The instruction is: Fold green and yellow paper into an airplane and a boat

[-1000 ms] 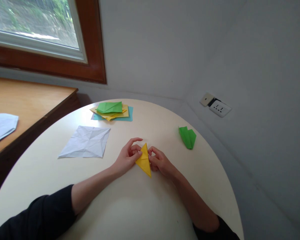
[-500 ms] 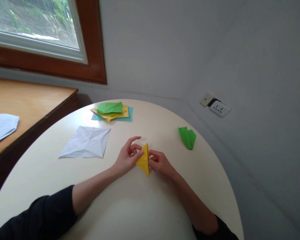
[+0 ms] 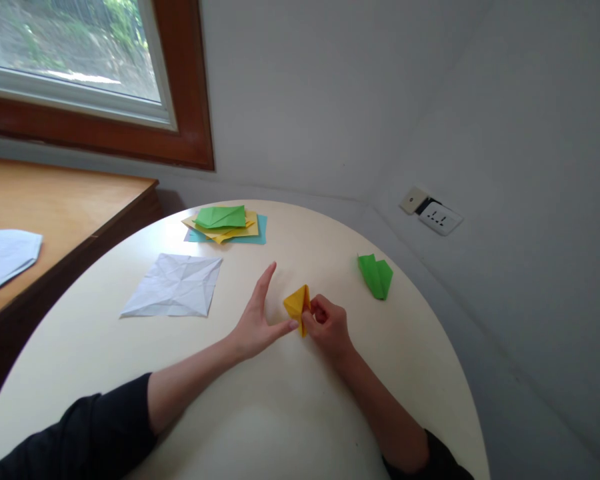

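Between my hands is a folded yellow paper (image 3: 296, 303), tilted up above the round table, with a fold that gapes along its right side. My right hand (image 3: 329, 328) pinches it at that side, fingers curled in. My left hand (image 3: 259, 321) is open, thumb and fingers spread wide apart. Its thumb tip is at the paper's lower left edge; whether it touches, I cannot tell. A creased white paper sheet (image 3: 175, 285) lies flat to the left of my hands.
A folded green paper (image 3: 376, 277) lies at the right of the round table (image 3: 260, 420). At the back, a stack of coloured papers (image 3: 225, 223) has green on top. A wooden desk (image 3: 80, 197) with white papers (image 3: 7, 259) adjoins on the left. A socket (image 3: 439, 217) is on the wall.
My left hand has let go of the yellow paper and spread its fingers. The paper has turned and shifted slightly right in my right hand, its fold now showing open.
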`<state>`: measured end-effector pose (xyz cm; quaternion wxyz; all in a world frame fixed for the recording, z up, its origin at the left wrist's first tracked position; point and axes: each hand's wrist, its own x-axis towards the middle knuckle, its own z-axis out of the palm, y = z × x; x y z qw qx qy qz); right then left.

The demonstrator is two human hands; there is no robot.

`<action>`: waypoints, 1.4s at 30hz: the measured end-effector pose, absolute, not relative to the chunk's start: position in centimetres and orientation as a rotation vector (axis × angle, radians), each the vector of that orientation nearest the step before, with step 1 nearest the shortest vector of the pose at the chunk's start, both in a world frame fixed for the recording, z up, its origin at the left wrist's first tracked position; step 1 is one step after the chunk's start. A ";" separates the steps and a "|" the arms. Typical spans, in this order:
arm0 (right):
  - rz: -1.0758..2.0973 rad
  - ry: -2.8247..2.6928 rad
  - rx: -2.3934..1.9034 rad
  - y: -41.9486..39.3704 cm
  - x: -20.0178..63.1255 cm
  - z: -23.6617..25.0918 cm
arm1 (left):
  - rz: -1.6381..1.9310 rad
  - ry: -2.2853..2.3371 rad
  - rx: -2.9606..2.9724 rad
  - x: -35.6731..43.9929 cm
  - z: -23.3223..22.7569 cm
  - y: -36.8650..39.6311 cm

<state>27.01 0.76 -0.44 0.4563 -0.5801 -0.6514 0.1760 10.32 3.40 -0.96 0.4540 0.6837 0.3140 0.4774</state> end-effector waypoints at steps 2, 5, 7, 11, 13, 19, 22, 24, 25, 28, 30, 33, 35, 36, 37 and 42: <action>0.223 -1.627 -1.422 0.7 27.0 -0.4 | 1.145 0.768 1.674 10.5 -1.0 3.2; -0.035 -1.694 -1.372 0.6 26.8 -0.2 | 1.096 0.768 1.635 10.8 -0.9 3.0; -0.112 -1.739 -1.340 0.5 26.6 -0.2 | 1.056 0.769 1.620 11.0 -0.7 2.8; -0.119 -1.797 -1.318 0.4 26.5 -0.2 | 1.022 0.754 1.625 11.1 -0.3 2.6; -0.116 -1.821 -1.297 0.3 26.4 -0.2 | 1.035 0.755 1.610 11.1 -0.1 2.5; -0.119 -1.854 -1.222 0.2 26.2 -0.3 | 1.064 0.787 1.538 11.3 -0.1 2.3; -0.097 -1.830 -1.269 0.2 26.0 -0.4 | 1.078 0.775 1.507 11.3 -0.2 2.3; -0.104 -1.809 -1.280 0.1 25.9 -0.5 | 1.070 0.770 1.518 11.3 -0.2 2.3; -0.106 -1.802 -1.274 0.1 25.9 -0.6 | 1.062 0.774 1.529 11.3 -0.2 2.3; -0.092 -1.795 -1.246 0.1 25.9 -0.7 | 1.043 0.801 1.561 11.3 -0.1 2.2; -0.072 -1.804 -1.253 0.0 25.8 -0.9 | 1.050 0.803 1.553 11.3 -0.1 2.1; -0.040 -1.823 -1.258 0.0 25.7 -1.2 | 1.066 0.773 1.526 11.3 -0.2 2.1; -0.017 -1.833 -1.222 0.1 25.7 -1.3 | 1.066 0.753 1.536 11.3 -0.2 2.2; -0.006 -1.839 -1.199 0.1 25.6 -1.3 | 1.068 0.746 1.547 11.3 -0.2 2.2; 0.002 -1.846 -1.177 0.1 25.6 -1.2 | 1.074 0.742 1.559 11.2 -0.2 2.2; -0.062 -1.890 -1.135 0.1 25.3 -0.9 | 1.101 0.750 1.617 11.2 -0.2 2.1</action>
